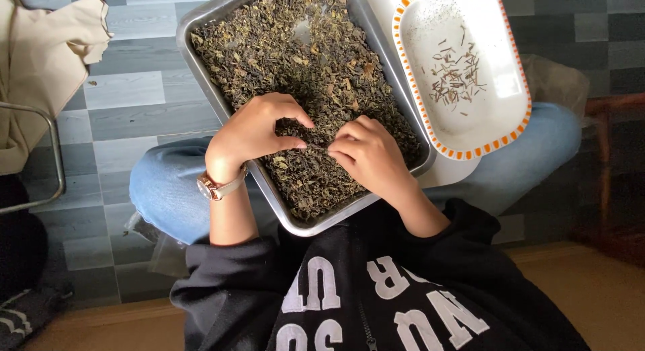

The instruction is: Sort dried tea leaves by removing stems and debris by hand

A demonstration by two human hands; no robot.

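Note:
A rectangular metal tray (201, 75) rests across my lap, filled with dark dried tea leaves (295, 55). My left hand (252, 133), with a watch on its wrist, lies on the leaves near the tray's near end, fingers curled and thumb and forefinger pinched among them. My right hand (369, 156) sits just beside it on the leaves, fingers bent, fingertips meeting those of the left hand. Whether either hand holds a leaf or stem is hidden by the fingers.
A white oval dish with an orange-dashed rim (517, 122) lies to the right of the tray, holding several thin stems (457, 75). A beige cloth (40, 62) hangs over a metal chair frame (57, 156) at left. Grey tiled floor lies below.

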